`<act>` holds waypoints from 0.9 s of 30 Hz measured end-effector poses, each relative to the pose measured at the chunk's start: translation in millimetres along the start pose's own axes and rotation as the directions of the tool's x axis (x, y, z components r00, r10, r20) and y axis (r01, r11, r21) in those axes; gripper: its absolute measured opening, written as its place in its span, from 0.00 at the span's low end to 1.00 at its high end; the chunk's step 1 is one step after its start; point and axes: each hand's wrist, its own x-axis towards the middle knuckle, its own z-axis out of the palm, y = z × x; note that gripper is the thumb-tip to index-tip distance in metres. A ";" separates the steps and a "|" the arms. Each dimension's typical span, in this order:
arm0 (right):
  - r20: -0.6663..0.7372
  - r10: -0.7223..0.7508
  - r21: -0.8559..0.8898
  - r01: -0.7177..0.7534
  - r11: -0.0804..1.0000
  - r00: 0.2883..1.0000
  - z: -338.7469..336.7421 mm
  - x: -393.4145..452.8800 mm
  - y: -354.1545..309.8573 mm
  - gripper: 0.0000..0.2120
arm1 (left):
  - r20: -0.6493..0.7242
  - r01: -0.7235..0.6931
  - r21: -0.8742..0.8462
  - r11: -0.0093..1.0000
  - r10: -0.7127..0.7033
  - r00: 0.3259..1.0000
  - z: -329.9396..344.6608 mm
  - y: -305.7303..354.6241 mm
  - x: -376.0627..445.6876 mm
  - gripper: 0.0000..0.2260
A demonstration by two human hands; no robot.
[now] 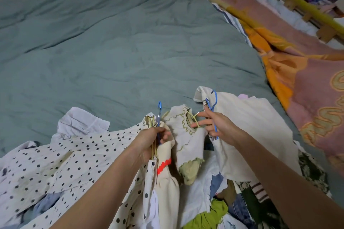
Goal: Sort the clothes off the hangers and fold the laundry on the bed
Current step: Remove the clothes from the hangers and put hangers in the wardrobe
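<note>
forearms up close, heap of clothes point(214, 191) at near bed edge, nothing folded yet. left hand point(149, 141) gripped bunch of hangers point(158, 117), garments on them. right hand point(216, 124) curled on blue hanger point(214, 109), 2 fingers out. green duvet point(111, 42) bare, basically everything left.

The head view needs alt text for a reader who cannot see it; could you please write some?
Both hands sort hung clothes over a laundry pile on a bed: the left hand grips bunched hangers, the right hand holds a blue hanger and touches a cream top. A grey-green duvet lies beyond.
</note>
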 end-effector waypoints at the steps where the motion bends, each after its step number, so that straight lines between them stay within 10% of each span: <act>1: 0.038 0.007 -0.004 -0.006 1.000 0.999 2.1 -7.3 1.2 0.22 | 0.004 0.017 -0.002 1.000 -0.017 1.000 1.3 -2.8 2.6 0.09; 9: 0.126 0.061 -0.084 -0.051 0.995 0.990 14.7 -58.7 18.7 0.22 | 0.042 0.057 -0.134 0.989 -0.052 0.998 24.2 -11.3 16.1 0.11; 18: 0.100 0.032 -0.264 -0.005 0.965 0.994 19.8 -75.4 23.1 0.17 | -0.059 0.010 0.133 0.991 -0.003 0.998 40.3 -21.3 33.0 0.07; 21: -0.136 -0.264 -0.328 0.208 0.922 0.955 19.9 -67.6 13.2 0.13 | -0.056 0.037 0.149 0.988 -0.029 0.998 46.1 -22.5 33.1 0.09; 23: -0.392 -0.440 -0.434 0.259 0.863 0.808 6.9 -52.8 1.1 0.15 | -0.039 0.047 0.167 0.985 -0.041 0.998 47.0 -20.7 32.5 0.09; 25: -0.508 -0.434 -0.434 0.214 0.875 0.744 -8.4 -42.4 -12.6 0.17 | -0.017 0.045 0.176 0.983 -0.043 0.999 44.3 -16.6 30.0 0.09; 27: -0.471 -0.245 -0.205 0.166 0.965 0.847 -14.7 -40.6 -18.0 0.17 | 0.003 0.031 0.180 0.983 -0.032 0.999 40.5 -11.1 26.5 0.10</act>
